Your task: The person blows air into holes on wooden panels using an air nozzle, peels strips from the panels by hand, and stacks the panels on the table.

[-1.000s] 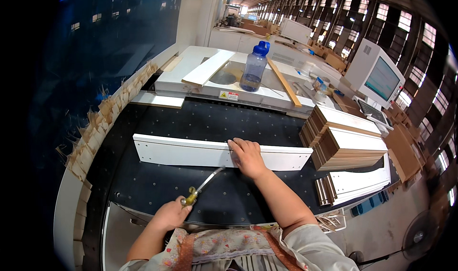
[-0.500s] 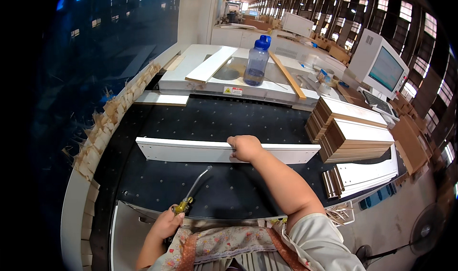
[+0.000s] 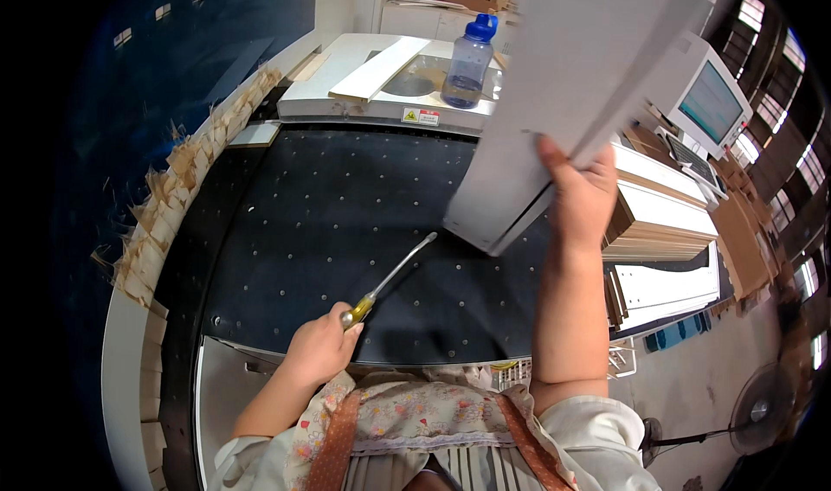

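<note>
My right hand [image 3: 586, 198] is closed round the edge of a long white panel [image 3: 554, 84], thumb on its face. The panel is tilted up on end, slightly blurred, with its lower end close to the black work table [image 3: 338, 231]; whether it touches cannot be made out. In my closed left hand [image 3: 318, 351] is an air blow gun [image 3: 368, 304] with a yellow body. Its thin metal nozzle slants up to the right, and the tip is near the panel's lower end.
Stacked white-faced boards [image 3: 662, 223] and notched white panels [image 3: 671, 285] stand on the right. On the far ledge are a blue-capped bottle [image 3: 468, 67] and a white strip [image 3: 381, 69]. Frayed padding [image 3: 186, 175] lines the left side. A monitor [image 3: 705, 102] and a fan [image 3: 762, 409] are at right.
My right hand has raised the panel from lying across the table to standing steeply at the right. The left hand has moved the blow gun up and right.
</note>
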Demonstrator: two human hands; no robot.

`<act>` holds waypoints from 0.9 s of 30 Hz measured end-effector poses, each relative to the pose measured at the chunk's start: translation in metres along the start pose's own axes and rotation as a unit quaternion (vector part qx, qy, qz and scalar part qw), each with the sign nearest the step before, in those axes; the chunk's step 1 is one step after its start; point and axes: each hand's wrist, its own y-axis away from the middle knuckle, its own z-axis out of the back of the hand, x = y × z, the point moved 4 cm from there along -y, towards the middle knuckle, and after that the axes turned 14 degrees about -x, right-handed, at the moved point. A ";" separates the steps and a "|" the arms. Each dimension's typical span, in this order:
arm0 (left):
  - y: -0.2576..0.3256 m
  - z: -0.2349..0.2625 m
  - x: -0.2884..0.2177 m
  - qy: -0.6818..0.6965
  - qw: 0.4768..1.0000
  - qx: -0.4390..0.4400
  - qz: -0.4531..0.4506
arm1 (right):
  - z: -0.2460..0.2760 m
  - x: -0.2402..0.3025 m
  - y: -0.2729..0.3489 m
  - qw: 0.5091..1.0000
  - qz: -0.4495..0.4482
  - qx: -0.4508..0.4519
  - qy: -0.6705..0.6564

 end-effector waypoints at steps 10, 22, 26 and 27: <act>-0.017 -0.020 -0.001 -0.084 0.996 0.025 -0.015 | 0.124 -0.063 0.022 0.941 -0.091 -0.304 -0.118; -0.018 -0.041 0.013 -0.107 0.992 0.062 0.001 | 0.162 -0.066 0.044 0.918 -0.122 -0.360 -0.112; -0.017 -0.040 0.016 -0.076 0.993 0.091 0.006 | 0.165 -0.065 0.046 0.921 -0.111 -0.352 -0.121; -0.016 -0.038 0.016 -0.076 0.993 0.092 0.005 | 0.166 -0.066 0.046 0.921 -0.110 -0.353 -0.120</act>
